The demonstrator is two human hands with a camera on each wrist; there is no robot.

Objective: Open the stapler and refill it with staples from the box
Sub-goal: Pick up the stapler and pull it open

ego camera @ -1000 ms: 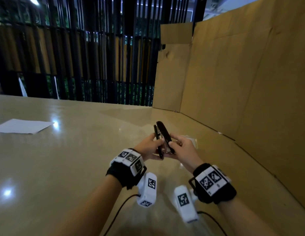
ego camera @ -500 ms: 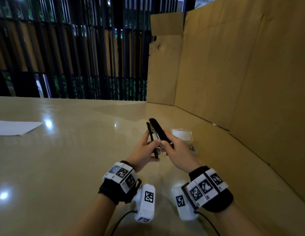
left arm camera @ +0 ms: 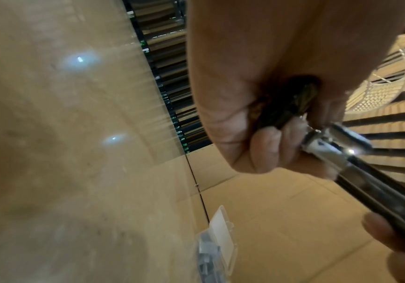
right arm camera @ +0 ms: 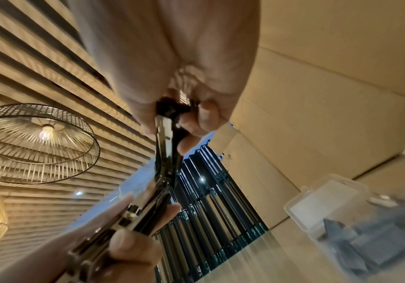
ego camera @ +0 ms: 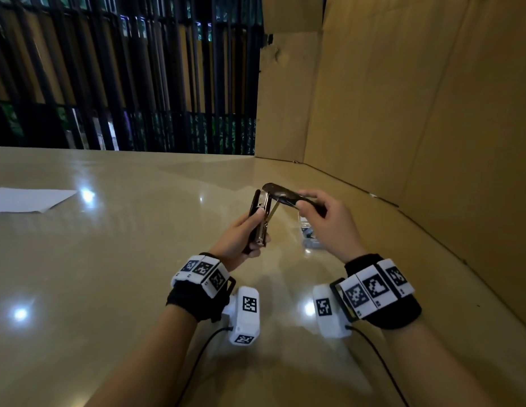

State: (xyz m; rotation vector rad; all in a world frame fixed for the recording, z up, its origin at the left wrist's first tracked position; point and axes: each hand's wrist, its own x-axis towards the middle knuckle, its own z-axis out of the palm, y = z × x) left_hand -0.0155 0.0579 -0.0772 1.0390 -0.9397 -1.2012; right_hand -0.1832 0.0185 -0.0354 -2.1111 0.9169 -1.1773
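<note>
A black stapler [ego camera: 260, 218] with a metal magazine is held above the table, swung wide open. My left hand [ego camera: 241, 239] grips its base and magazine [left arm camera: 337, 145], thumb on the metal channel. My right hand [ego camera: 323, 218] grips the black top cover [ego camera: 282, 193], pulled back to the right; a thin spring rod runs between the two parts. In the right wrist view the cover [right arm camera: 170, 134] leads down to the magazine held by the left hand's fingers [right arm camera: 129, 243]. A clear plastic staple box [ego camera: 310, 236] lies open on the table under my right hand, also the box [left arm camera: 216, 247] and the box [right arm camera: 347, 216].
A white sheet of paper [ego camera: 30, 199] lies at the far left of the glossy beige table [ego camera: 124, 259]. Tall cardboard panels [ego camera: 417, 113] wall off the right side and back corner. Black vertical bars [ego camera: 124, 83] stand behind the table.
The stapler's top cover has been swung away from the magazine to the right by my right hand; the stapler went from nearly closed to wide open. The left hand kept its hold.
</note>
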